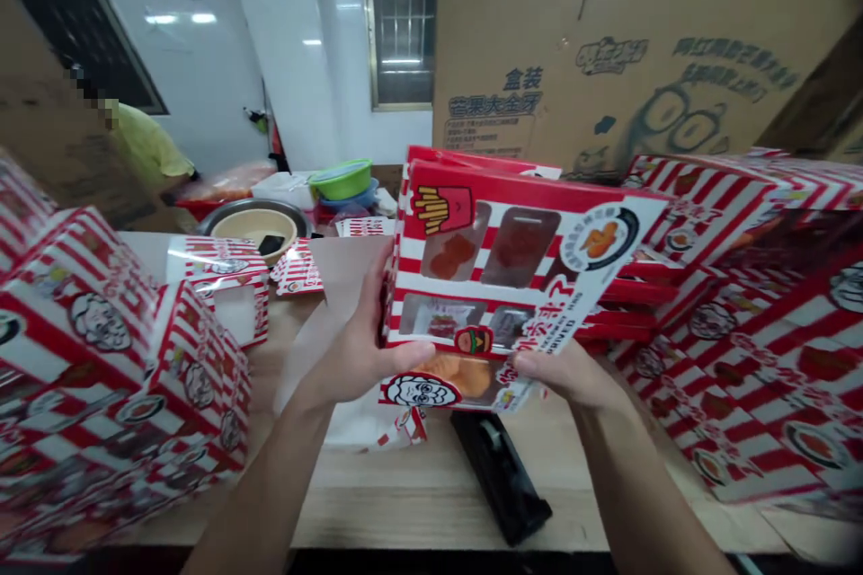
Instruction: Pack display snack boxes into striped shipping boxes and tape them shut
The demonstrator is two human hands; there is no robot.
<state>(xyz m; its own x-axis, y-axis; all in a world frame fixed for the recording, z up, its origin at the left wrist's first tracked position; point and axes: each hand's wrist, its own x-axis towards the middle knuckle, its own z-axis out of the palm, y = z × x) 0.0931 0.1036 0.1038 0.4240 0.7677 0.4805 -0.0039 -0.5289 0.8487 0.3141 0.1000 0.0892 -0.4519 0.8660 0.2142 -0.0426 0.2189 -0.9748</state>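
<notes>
Between my two hands, above the table, is a red and white striped cardboard box [516, 225] with clear windows. Chicken-like pieces and small packets show through the windows, and a burger and fries are printed on its front. My left hand [364, 341] grips the box's left side, thumb across the front. On the lower right edge my right hand [563, 373] holds it, thumb on the front; the other fingers are hidden behind. Just below the box lies a black tape dispenser [502, 476] on the wooden table [384, 499].
Stacked striped boxes stand at the left [87, 314] and right [742, 359]. Flattened striped card [226, 274] lies behind my left hand. Farther back are a cream basin [253, 225] and green bowl [342, 180]. A large brown carton [647, 45] rises behind; a person in yellow [148, 144] is left.
</notes>
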